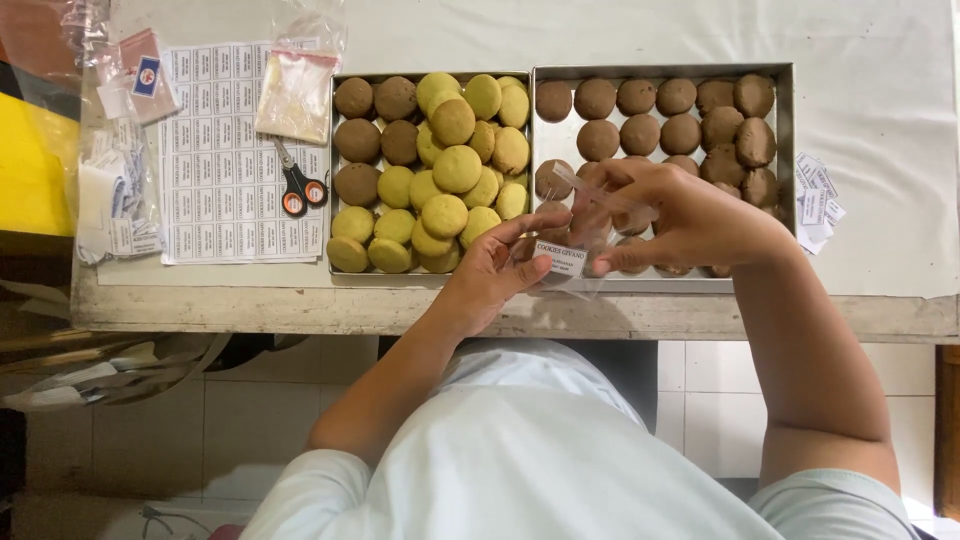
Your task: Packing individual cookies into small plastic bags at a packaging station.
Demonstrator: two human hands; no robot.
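Pale cloth covers the desk (880,120), with tiled floor below its near edge.

Item one: left tray (333,180), holding yellow cookies (457,168) heaped at centre and right, brown ones in its left column.

Item two: right tray (786,110), holding brown cookies (640,133) along the back and right, bare metal showing at its left.

Item three: clear plastic pouch (580,255) with a small white label (560,256) stuck on it, held above the near edge of the right tray, between both hands.

Item four: our left hand (490,275), grip closed to a light pinch on the pouch's left edge beside the label, fingers otherwise loosely extended.

Item five: our right hand (690,215), fingers curled, thumb and forefinger pinching the pouch's right side; the upper end of the pouch rises past the fingertips.

Item six: scissors (297,185) with black and orange handles, lying on a printed label sheet (215,160) left of the trays. A small bag (297,90) of pale contents lies just behind them; cut label slips (815,200) lie right of the right tray.

Step in hand, as we judge it: readying the labelled pouch. Whether it already holds a cookie we cannot tell. The next move likely calls for one grip to keep the mouth spread while the other frees itself.
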